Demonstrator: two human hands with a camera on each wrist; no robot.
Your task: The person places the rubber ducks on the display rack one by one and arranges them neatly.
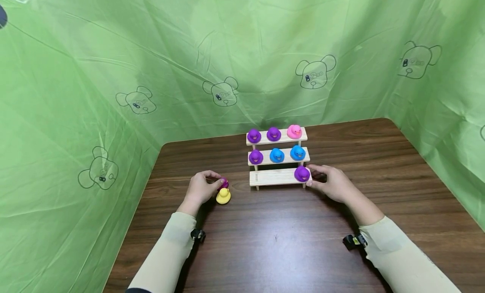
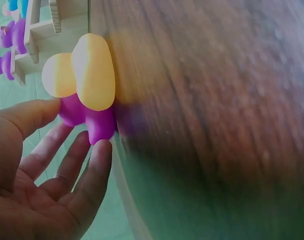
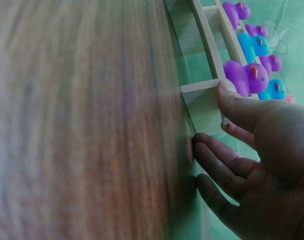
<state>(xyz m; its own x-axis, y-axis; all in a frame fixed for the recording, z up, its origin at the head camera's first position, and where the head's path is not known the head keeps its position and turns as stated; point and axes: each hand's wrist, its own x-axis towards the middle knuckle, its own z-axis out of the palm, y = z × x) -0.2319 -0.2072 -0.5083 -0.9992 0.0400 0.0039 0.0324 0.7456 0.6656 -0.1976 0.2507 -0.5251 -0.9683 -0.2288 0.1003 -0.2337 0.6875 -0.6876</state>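
Observation:
My left hand [image 1: 200,189] pinches a purple rubber duck [image 2: 100,126] on the table, thumb on one side and fingers on the other. Right in front of that duck sits a yellow rubber duck [image 1: 223,196], which partly hides it in the left wrist view. At the right end of a three-step wooden display rack [image 1: 270,177], my right hand [image 1: 332,184] grips the bottom step between thumb and index finger. The other right fingers spread toward the tabletop. A purple duck [image 1: 302,174] stands on that step close to the right thumb.
On the top step are two purple ducks [image 1: 273,134] and a pink duck [image 1: 294,131]. The middle step bears a purple duck [image 1: 256,157] and two blue ducks [image 1: 277,155]. Green sheeting [image 1: 265,53] hangs behind and beside the brown wooden table [image 1: 280,242].

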